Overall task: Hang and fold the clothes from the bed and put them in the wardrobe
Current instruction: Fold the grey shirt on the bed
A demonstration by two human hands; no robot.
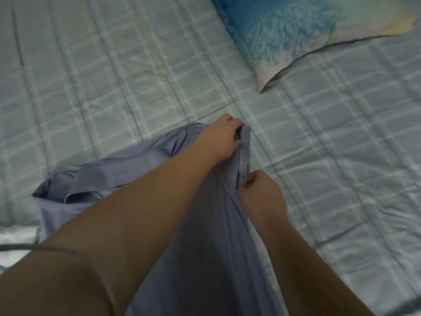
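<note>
**Lavender garment gripped at its hem, both hands closed**

Fabric first: no brand, label or writing can be read anywhere on the lavender garment [95, 179], on the quilt or on the pillow; the picture is soft and a little blurred.

My left hand [219, 139] is reached out farthest, arm nearly straight and crossing the frame from the lower left, back of the hand up, fingers curled shut around a bunched band of the garment's edge. My right hand [262, 197] sits just nearer to me, wrist bent, thumb and fingers pinched closed on the same band a little lower down. The two hands are close together, the strip of cloth running between them.

The garment lies on the bed [114, 76], toward its near edge. One part spreads flat and rumpled to the left of my left forearm; the rest drapes toward me under and between my arms and runs out of the bottom of the frame.

The bed is covered with a pale green checked quilt. A blue and pastel pillow [296, 30] lies toward the far right corner, well apart from the garment. A thin grey cord [29, 247] crosses my left upper arm at the lower left.
</note>
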